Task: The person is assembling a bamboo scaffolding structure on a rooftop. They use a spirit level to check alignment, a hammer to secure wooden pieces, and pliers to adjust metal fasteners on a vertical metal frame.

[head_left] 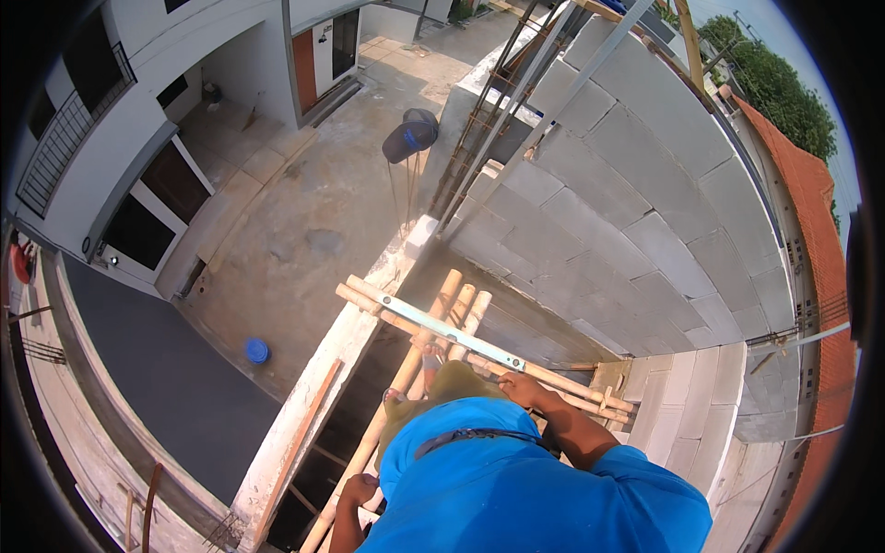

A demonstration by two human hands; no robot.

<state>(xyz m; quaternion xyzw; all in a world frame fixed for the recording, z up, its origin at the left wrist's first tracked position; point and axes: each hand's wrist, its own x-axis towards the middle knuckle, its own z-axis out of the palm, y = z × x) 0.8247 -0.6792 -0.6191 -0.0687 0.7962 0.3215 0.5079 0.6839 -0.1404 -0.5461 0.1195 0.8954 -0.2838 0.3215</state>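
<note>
A long pale spirit level [452, 329] lies slantwise in front of my body, above the bamboo poles. My right hand [522, 389] is closed at its near right end; part of the grip is hidden. My left hand [361, 487] hangs low beside my blue shirt, near a long bamboo pole [406, 370]. Its fingers are curled, and whatever they may hold does not show. Crossing bamboo poles [576, 389] form a scaffold under me, with my feet [395, 396] on it.
A grey block wall [636, 212] rises ahead right, with a lower block wall [687, 405] nearer. Left runs a concrete beam [318, 369] bearing a wooden strip [300, 433]. A dark cap [411, 135] sits on upright rebar. Far below, a blue bucket [257, 350] stands on the courtyard floor [277, 267].
</note>
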